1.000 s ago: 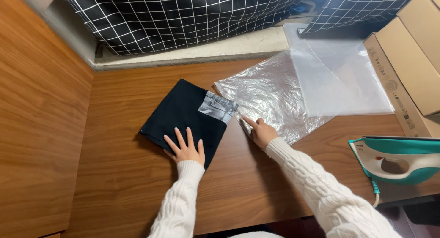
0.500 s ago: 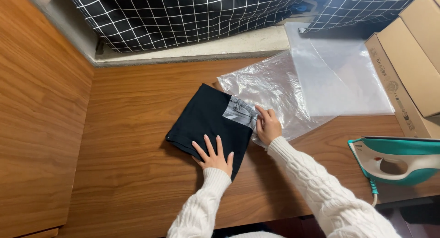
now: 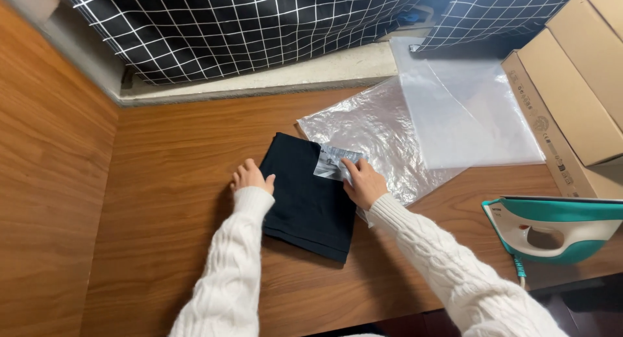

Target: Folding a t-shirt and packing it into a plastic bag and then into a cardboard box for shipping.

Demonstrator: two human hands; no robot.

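A person in a white cable-knit sweater leans over a wooden table [image 3: 182, 181], seen from above. Near the middle of the frame lies a folded black garment [image 3: 305, 197] with a small grey printed patch [image 3: 329, 163] at its upper right corner. That corner overlaps the lower left edge of a crinkled clear plastic bag [image 3: 383, 132], which spreads toward the upper right.

The left hand [image 3: 252, 177] rests against the garment's left edge, fingers curled loosely, closed on nothing that can be seen. The right hand [image 3: 363, 181] sits at the garment's upper right corner, fingertips on the patch and on the bag's edge; whether it pinches plastic or only presses it cannot be told. The two hands are apart, one at each side of the garment, which lies between them.

To ease the garment into the bag cleanly, it would help to keep the bag's opening lifted with the right fingers while the left hand pushes the fold flat and level, so no corner catches or unfolds.

A smoother clear plastic sheet [image 3: 467, 110] lies further upper right. Cardboard boxes [image 3: 577, 84] line the right edge. A teal and white iron [image 3: 558, 227] sits at lower right. Black cloth with a white grid [image 3: 246, 25] runs along the top.
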